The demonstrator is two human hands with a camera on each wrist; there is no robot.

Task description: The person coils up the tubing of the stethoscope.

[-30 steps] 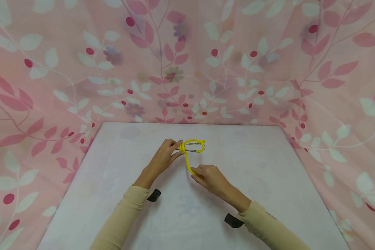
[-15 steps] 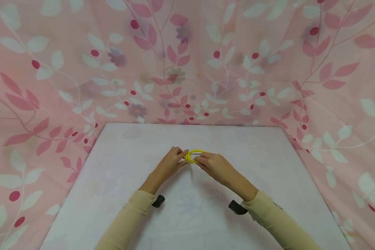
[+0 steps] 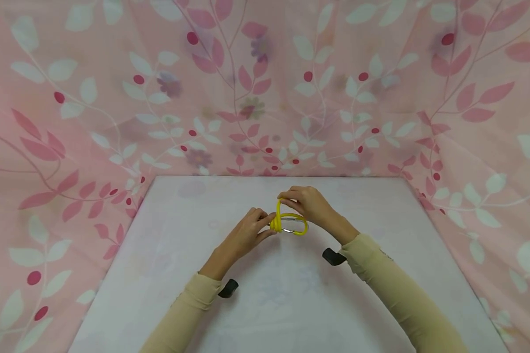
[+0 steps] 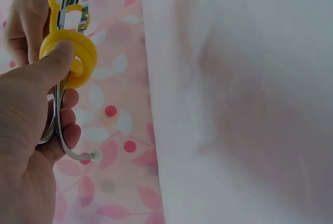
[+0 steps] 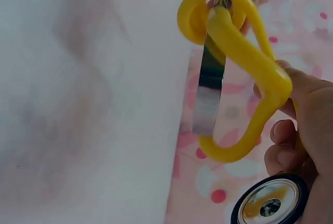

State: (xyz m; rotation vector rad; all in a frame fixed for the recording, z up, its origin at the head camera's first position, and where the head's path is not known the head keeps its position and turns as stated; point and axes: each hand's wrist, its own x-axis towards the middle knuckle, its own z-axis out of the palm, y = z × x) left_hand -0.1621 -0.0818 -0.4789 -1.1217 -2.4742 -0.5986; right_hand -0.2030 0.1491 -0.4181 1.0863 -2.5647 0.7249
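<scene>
A stethoscope with yellow tubing (image 3: 304,226) is held up over the table between both hands. My left hand (image 3: 247,234) grips its metal ear tubes, thumb pressing on the wound yellow coil (image 4: 87,52) in the left wrist view. One ear tube curves out below the fingers to a pale eartip (image 4: 97,155). Beyond the coil, a tubing loop runs along the metal spring part (image 5: 208,104). My right hand (image 3: 312,206) pinches the free tubing, pulled up at the far side of the coil. The round chest piece (image 5: 270,204) hangs beside the right palm.
A white-covered table (image 3: 265,304) lies under the hands. Pink floral cloth (image 3: 265,98) rises behind its back edge and along both sides. Black wrist-worn pieces stick out under the left cuff (image 3: 209,287) and right cuff (image 3: 357,252).
My right hand went from the near side, up past the loop, to the far side, drawing the tubing round the coil. My left hand shifted slightly right, keeping its grip.
</scene>
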